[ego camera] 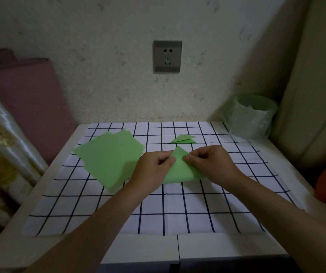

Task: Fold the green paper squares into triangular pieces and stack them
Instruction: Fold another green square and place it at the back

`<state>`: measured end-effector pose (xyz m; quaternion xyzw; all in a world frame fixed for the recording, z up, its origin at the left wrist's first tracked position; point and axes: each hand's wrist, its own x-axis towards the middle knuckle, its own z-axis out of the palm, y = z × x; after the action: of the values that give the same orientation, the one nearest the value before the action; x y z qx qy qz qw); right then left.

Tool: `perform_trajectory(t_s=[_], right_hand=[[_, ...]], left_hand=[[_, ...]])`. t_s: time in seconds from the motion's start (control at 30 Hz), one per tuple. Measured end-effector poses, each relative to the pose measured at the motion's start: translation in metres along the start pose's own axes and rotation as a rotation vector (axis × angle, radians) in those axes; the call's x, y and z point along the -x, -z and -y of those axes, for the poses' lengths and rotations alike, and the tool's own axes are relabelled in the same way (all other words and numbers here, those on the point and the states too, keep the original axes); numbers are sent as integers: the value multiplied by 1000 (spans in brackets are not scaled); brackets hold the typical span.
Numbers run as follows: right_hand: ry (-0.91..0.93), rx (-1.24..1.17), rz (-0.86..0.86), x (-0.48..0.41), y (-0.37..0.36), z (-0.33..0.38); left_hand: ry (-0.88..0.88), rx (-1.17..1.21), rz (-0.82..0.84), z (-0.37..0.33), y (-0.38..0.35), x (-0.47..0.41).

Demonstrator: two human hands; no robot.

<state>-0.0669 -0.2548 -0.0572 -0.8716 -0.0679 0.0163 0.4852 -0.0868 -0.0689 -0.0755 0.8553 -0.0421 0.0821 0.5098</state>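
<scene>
Paper (180, 170), green, folded triangular

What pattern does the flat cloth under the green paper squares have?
White flat cloth with a grid of thin dark lines; best in the head view.

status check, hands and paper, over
Left hand and right hand pinch one green sheet, mid-fold. Unfolded squares at left, folded triangles beyond. Nothing blocking.
</scene>
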Motion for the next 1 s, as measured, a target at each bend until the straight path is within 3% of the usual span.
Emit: perform_trajectory(t_s=[0.1, 0.27, 0.4, 0.53, 0.7, 1.0], right_hand=[[-11, 23, -27, -2, -1, -2], [-81, 166, 23, -3, -8, -11], [-100, 237, 53, -3, -14, -19], [-84, 114, 42, -3, -13, -20], [-145, -1, 30, 0, -8, -19], [-217, 126, 10, 0, -11, -18]], left_hand=[[14, -3, 4, 0, -2, 0], [-27, -329, 89, 9, -5, 3], [24, -413, 132, 8, -3, 8], [119, -250, 89, 10, -2, 8], [92, -33, -42, 14, 0, 7], [58, -120, -26, 18, -12, 11]])
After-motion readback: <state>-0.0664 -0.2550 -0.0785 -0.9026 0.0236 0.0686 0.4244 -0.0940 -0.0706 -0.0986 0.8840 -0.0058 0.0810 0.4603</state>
